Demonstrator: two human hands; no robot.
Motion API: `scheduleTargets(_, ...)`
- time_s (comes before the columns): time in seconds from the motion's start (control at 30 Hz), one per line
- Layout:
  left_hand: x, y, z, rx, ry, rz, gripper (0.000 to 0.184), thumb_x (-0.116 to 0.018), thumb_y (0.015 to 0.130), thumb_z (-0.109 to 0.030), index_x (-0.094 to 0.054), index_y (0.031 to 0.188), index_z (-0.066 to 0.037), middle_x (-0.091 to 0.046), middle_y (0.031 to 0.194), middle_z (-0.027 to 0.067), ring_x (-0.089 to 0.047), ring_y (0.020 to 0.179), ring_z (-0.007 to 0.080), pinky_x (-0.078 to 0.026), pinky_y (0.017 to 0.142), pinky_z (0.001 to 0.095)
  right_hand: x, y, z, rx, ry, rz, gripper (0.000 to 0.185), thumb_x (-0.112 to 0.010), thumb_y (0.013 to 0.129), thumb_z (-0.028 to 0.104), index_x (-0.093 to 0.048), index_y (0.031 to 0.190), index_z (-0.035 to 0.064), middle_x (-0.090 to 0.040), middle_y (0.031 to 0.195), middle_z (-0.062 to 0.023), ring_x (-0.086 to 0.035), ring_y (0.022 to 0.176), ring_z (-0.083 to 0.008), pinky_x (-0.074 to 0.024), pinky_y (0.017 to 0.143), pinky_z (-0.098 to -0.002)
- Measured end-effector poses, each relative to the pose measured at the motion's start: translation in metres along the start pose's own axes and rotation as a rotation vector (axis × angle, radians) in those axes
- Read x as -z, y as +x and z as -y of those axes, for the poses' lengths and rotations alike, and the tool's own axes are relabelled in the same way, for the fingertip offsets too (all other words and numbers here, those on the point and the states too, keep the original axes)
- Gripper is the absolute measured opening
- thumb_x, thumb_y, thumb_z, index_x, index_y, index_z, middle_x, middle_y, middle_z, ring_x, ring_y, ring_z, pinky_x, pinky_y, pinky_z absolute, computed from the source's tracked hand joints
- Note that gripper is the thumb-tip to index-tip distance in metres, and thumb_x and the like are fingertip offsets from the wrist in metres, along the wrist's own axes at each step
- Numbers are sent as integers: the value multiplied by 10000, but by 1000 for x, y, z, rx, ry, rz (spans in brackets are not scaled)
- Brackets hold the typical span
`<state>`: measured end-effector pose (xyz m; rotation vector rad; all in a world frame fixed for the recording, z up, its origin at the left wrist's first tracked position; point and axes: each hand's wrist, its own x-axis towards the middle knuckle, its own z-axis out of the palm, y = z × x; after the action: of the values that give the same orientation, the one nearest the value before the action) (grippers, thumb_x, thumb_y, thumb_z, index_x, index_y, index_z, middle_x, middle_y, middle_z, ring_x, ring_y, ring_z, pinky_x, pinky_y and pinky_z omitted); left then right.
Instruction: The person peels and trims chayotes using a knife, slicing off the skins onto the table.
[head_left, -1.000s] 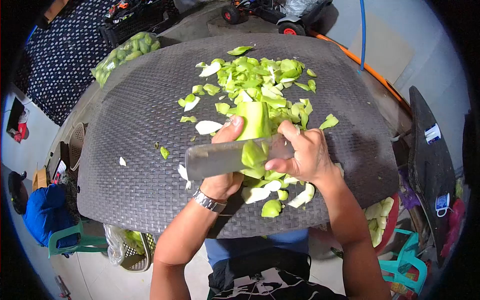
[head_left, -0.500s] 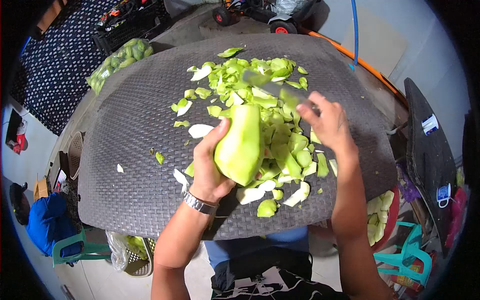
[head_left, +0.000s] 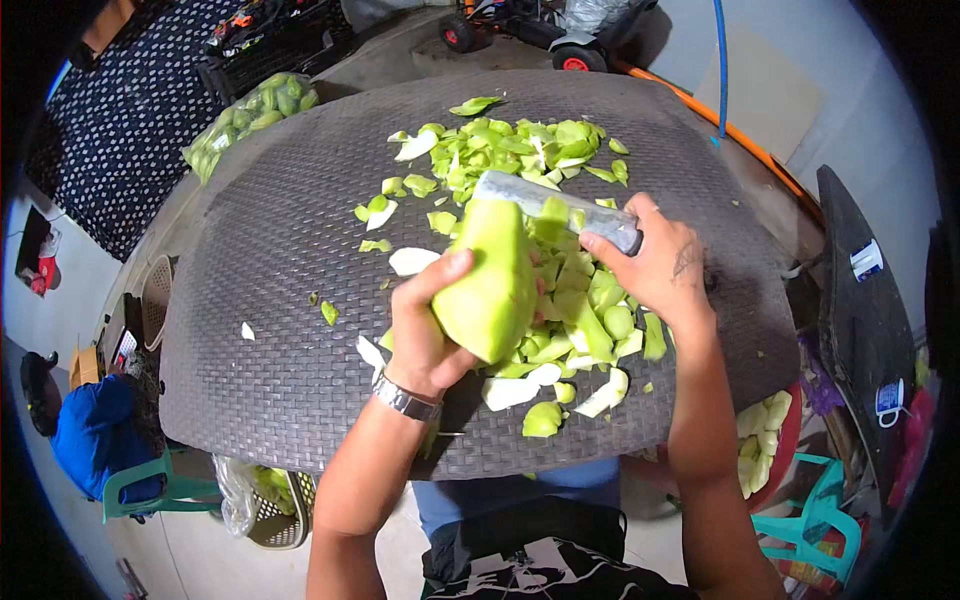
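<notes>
My left hand (head_left: 422,325), with a metal watch (head_left: 404,401) on the wrist, is wrapped round a peeled, pale green papaya (head_left: 488,285). The fruit is tilted, its narrower end pointing away from me. My right hand (head_left: 660,262) grips a wide-bladed knife (head_left: 512,193) by its handle. The blade reaches left to the far end of the papaya, and a strip of green peel lies across it. Whether the edge touches the fruit I cannot tell. Green peelings (head_left: 480,150) are heaped on the dark woven tabletop (head_left: 260,380) behind and under the fruit.
A clear bag of green fruit (head_left: 255,115) stands beyond the table's left edge. Peeled pieces (head_left: 762,440) fill a red basin (head_left: 788,450) at lower right, near a green chair (head_left: 820,520). A beige basket (head_left: 285,520) is below the front edge. Two cups sit on a dark board (head_left: 850,330).
My right hand and the knife have come slightly down and right. The knife, blurred before, now shows clearly beside the papaya's far end. My left hand keeps its hold.
</notes>
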<state>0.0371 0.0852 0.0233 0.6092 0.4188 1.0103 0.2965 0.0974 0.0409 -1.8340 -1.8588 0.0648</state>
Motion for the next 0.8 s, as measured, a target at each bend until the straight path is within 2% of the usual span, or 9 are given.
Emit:
scheduleTargets(0.1,-10,0,4,54,114,199,950,-729,816,-294,-308,1626,-32,-573,1404,273,-672,1161,413,-596,954,525,-10,-6,5,143,102,-34,475,-808,869,378,-578,1149,70,-735,844,-214,-728,833,-446,-554,754,-522)
scheduleTargets(0.17,-16,-3,8,148,143,191,1105,-754,738,-148,-191,1686,-75,-538,1475,222,-628,1256,361,-536,1059,453,-14,-13,9,212,156,-3,480,-799,870,270,-531,1231,104,-724,844,-203,-725,837,-435,-535,737,-530)
scheduleTargets(0.33,-19,-1,13,176,240,179,1091,-739,741,-126,-200,1688,-81,-548,1477,196,-629,1260,341,-509,1089,420,-12,-18,18,203,170,36,511,-819,850,250,-524,1245,116,-723,862,-203,-722,840,-443,-530,743,-539)
scheduleTargets(0.47,-14,0,2,93,244,106,1113,-739,704,-145,-220,1687,-97,-552,1465,205,-641,1238,343,-529,1073,432,-7,-11,11,91,211,6,466,-805,857,263,-539,1211,120,-729,841,-192,-726,842,-447,-541,773,-537)
scheduleTargets(0.5,-16,0,1,14,242,67,1124,-745,702,-190,-213,1689,-114,-574,1410,210,-648,1215,365,-566,1025,465,-5,-8,8,57,174,-17,458,-801,854,253,-539,1204,117,-731,840,-190,-725,838,-449,-542,776,-539)
scheduleTargets(0.6,-7,2,-9,-97,238,-17,1050,-716,778,-306,-213,1681,-121,-599,1324,244,-683,1111,409,-619,892,523,-3,-4,0,-34,91,-90,367,-775,850,209,-566,1129,93,-734,855,-203,-718,823,-455,-544,779,-540)
scheduleTargets(0.63,0,1,-10,-92,68,85,853,-672,887,-268,-315,1637,-78,-601,1372,264,-684,1150,382,-592,972,486,-3,-4,-4,-52,98,-90,339,-770,855,209,-575,1103,85,-730,848,-208,-719,821,-454,-544,775,-538)
scheduleTargets(0.73,1,1,-13,-135,-49,-47,606,-610,980,-425,-540,1415,-8,-671,1253,223,-699,1104,373,-587,961,557,-4,-3,-8,-65,111,-115,259,-749,875,204,-596,1029,63,-717,824,-219,-714,813,-458,-543,762,-534)
scheduleTargets(0.8,3,3,-9,-138,-85,-114,621,-589,1000,-479,-536,1449,-53,-646,1312,234,-677,1134,390,-552,998,589,-4,-5,-3,-18,110,-166,210,-726,894,193,-602,985,50,-708,801,-221,-704,800,-471,-542,754,-533)
